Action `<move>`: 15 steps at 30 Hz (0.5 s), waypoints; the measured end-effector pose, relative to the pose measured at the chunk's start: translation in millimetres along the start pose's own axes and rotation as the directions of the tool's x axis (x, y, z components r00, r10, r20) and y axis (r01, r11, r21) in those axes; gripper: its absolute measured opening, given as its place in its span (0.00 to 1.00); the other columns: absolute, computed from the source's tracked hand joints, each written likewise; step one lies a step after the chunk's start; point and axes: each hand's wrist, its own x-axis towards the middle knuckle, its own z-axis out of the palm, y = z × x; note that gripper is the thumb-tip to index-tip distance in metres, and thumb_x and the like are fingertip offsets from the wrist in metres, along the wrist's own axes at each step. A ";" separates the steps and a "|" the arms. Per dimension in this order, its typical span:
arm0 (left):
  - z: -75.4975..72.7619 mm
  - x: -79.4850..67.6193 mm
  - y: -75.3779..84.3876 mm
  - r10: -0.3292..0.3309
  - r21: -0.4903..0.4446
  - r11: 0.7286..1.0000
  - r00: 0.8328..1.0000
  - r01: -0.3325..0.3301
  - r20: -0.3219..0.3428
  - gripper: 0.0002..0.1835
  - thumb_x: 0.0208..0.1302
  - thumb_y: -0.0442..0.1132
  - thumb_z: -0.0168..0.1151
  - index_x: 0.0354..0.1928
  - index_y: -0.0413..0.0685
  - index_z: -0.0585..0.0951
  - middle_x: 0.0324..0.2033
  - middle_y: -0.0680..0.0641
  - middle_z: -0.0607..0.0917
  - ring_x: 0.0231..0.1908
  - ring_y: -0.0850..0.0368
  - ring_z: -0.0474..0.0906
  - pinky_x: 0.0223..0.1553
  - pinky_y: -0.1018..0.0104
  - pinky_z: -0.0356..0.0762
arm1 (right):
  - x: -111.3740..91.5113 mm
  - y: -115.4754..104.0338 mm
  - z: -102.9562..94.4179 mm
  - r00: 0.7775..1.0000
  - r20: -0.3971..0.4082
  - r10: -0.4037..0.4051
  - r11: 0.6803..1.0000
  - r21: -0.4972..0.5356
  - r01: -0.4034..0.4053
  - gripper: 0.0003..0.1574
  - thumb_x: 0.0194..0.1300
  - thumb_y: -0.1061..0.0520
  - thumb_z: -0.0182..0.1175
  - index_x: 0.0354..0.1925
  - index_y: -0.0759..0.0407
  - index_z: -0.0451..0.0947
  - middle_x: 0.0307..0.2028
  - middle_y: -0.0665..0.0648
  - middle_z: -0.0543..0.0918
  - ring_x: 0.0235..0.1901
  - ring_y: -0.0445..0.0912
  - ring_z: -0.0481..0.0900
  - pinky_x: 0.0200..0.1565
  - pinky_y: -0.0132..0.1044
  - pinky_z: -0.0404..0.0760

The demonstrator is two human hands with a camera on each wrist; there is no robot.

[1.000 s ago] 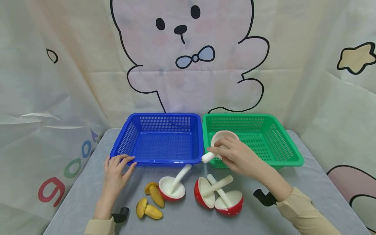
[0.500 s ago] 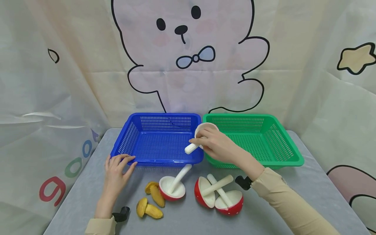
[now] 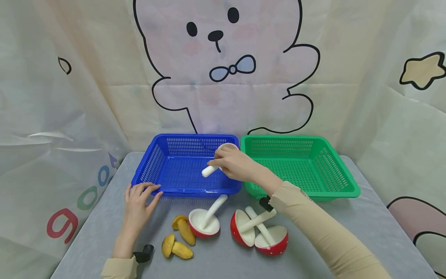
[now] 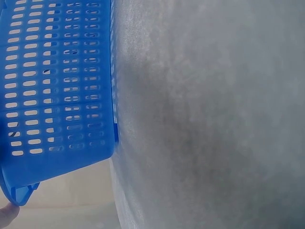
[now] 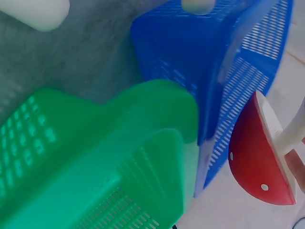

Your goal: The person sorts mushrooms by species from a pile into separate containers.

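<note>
My right hand (image 3: 234,164) pinches a toy mushroom by its white stem (image 3: 210,171), above the right part of the blue basket (image 3: 163,190). In the right wrist view its red, white-dotted cap (image 5: 259,157) shows, with a fingertip against the stem. My left hand (image 3: 138,205) rests its fingers on the front left corner of the blue basket; the left wrist view catches only one fingertip (image 4: 7,214) at the rim. On the table in front lie a red-capped mushroom (image 3: 205,223), two more crossing each other, one left (image 3: 240,228) and one right (image 3: 273,241), and two yellow mushrooms (image 3: 177,248).
A green basket (image 3: 350,190) stands against the right side of the blue one. Both sit at the back of the grey cloth-covered table (image 3: 313,248). Behind them hangs a curtain (image 3: 348,108) with a cartoon bear.
My right hand has carried the red-capped mushroom leftward, from over the green basket to over the blue one. The left hand stays at the blue basket's corner.
</note>
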 end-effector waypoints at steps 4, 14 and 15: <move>0.6 -0.7 -1.2 0.010 -0.002 1.000 1.000 -0.010 -0.007 0.14 0.49 0.32 0.74 0.41 0.43 0.85 0.41 0.41 0.81 0.46 0.39 0.74 0.65 0.28 0.49 | 12.5 2.9 10.6 0.998 0.070 -0.007 0.999 -0.038 0.010 0.24 0.61 0.66 0.56 0.50 0.45 0.83 0.36 0.50 0.80 0.45 0.50 0.76 0.60 0.48 0.72; 0.7 0.2 -1.4 0.013 -0.015 1.000 1.000 -0.014 -0.013 0.14 0.49 0.31 0.74 0.41 0.43 0.85 0.41 0.41 0.81 0.46 0.40 0.74 0.64 0.28 0.50 | 38.4 8.3 38.1 0.963 0.251 0.097 0.993 0.046 -0.112 0.25 0.63 0.66 0.55 0.53 0.46 0.82 0.43 0.53 0.82 0.45 0.49 0.78 0.57 0.48 0.75; 0.6 0.7 -1.1 0.013 -0.016 1.000 1.000 -0.013 -0.012 0.14 0.49 0.31 0.73 0.41 0.43 0.85 0.40 0.41 0.81 0.46 0.40 0.74 0.64 0.28 0.50 | 40.2 8.6 41.3 0.957 0.267 0.112 0.991 0.043 -0.128 0.25 0.62 0.66 0.55 0.54 0.46 0.81 0.44 0.53 0.82 0.45 0.49 0.78 0.57 0.48 0.75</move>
